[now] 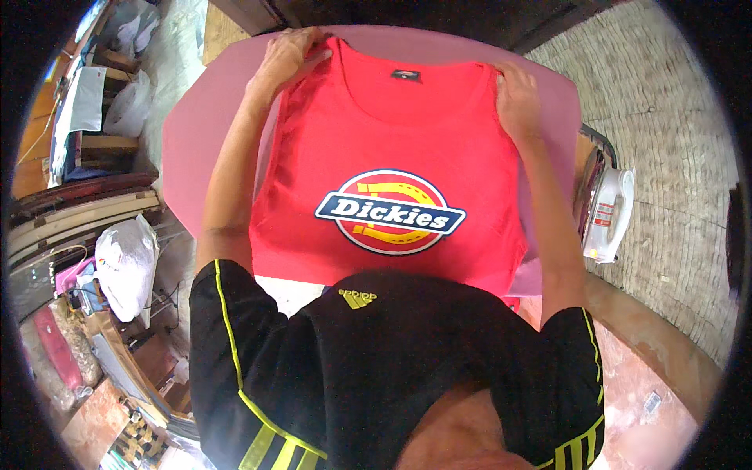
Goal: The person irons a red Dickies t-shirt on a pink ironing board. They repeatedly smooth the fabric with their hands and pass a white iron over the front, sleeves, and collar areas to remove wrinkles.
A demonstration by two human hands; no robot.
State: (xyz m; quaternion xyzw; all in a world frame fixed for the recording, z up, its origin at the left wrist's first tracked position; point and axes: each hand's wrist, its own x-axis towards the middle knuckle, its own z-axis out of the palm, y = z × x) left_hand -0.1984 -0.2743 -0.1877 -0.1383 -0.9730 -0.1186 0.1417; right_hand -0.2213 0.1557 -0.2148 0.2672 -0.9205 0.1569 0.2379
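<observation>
L hand [291, 59], R hand [517, 98]: grip on red tank top [392, 145] @ shldrs [339, 63] (pink tbl [207, 117] under)

White, bulging plastic bag [127, 266] is seen at left | long red plastic-wrapped bundle [59, 345] is seen near it | white plastic object with red label [609, 215] is seen at right | grey-beige patterned surface [666, 117] is shown beyond

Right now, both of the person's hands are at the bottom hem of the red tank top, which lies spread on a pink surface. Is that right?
Not quite: the left hand and right hand are at the red tank top's shoulder straps, as the head view shows. It does lie spread on a pink surface.
</observation>
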